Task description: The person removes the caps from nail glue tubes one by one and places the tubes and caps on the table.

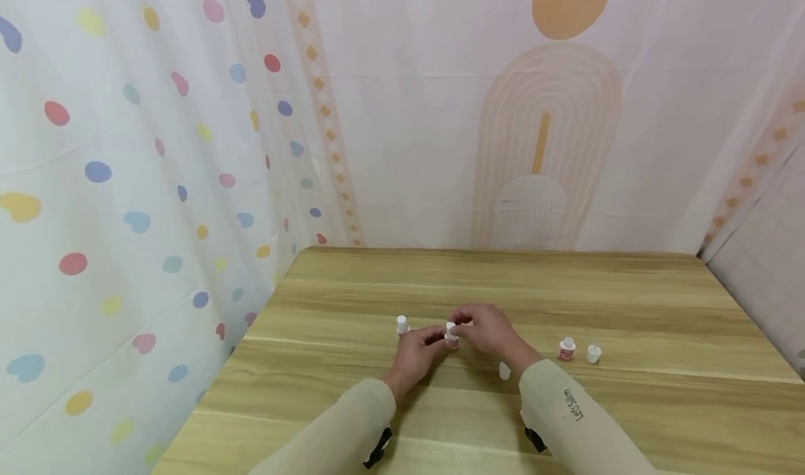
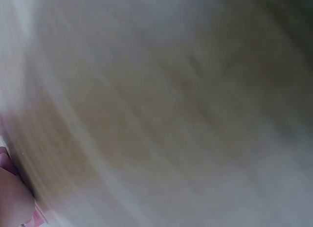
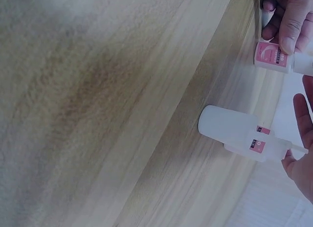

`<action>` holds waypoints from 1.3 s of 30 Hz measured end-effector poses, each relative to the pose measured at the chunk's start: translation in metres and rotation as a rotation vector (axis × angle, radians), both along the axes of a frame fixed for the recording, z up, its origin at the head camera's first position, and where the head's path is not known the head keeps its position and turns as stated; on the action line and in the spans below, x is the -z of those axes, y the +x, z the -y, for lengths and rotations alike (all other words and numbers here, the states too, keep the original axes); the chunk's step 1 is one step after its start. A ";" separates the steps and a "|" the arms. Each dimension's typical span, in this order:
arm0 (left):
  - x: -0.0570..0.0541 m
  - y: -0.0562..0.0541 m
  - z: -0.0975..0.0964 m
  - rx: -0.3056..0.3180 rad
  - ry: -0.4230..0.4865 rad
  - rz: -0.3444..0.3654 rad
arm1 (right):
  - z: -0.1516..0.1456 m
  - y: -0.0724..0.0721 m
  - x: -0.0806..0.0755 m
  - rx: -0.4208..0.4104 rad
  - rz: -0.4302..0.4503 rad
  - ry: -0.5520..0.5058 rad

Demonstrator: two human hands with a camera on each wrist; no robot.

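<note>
My left hand (image 1: 415, 356) grips a small white bottle (image 3: 272, 56) with a pink label; its thumb lies along the label in the right wrist view. From the other side my right hand (image 1: 487, 328) pinches the white cap (image 1: 451, 327) on that bottle, fingertips close round it. A second capped bottle (image 1: 402, 323) stands just behind my left hand, its lower part hidden. Near my right wrist is a loose white tapered piece (image 1: 504, 371). The left wrist view is mostly wood-coloured blur, with part of a hand (image 2: 14, 195) at the lower left edge.
To the right stand an uncapped pink-labelled bottle (image 1: 567, 350) and, beside it, a small white cap (image 1: 594, 354) with a thin stem pointing up. Everything is on a wood-grain table (image 1: 352, 286). A patterned curtain (image 1: 409, 147) hangs behind and at the left.
</note>
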State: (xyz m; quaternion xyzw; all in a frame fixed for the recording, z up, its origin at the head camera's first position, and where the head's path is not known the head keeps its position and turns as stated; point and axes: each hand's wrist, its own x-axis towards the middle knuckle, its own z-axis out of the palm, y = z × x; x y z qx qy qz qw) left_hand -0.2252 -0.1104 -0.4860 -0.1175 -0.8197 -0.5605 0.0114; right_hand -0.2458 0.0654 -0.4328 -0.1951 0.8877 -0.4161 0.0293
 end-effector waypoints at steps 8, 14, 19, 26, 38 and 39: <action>-0.001 0.000 0.000 -0.001 -0.023 -0.011 | -0.001 0.000 0.001 0.020 0.021 -0.013; -0.002 0.001 0.000 0.002 -0.004 -0.024 | -0.002 0.000 0.001 0.032 -0.003 0.002; -0.013 0.008 -0.004 -0.002 -0.001 -0.025 | -0.003 0.000 0.001 0.007 -0.021 0.007; -0.016 0.012 -0.005 -0.009 -0.007 -0.019 | -0.002 0.001 0.002 0.013 0.017 0.003; 0.000 0.000 0.001 0.011 -0.009 -0.013 | -0.002 0.001 0.005 0.013 0.004 -0.016; 0.000 0.001 0.001 0.011 -0.011 -0.011 | -0.003 0.001 0.005 0.011 0.009 -0.020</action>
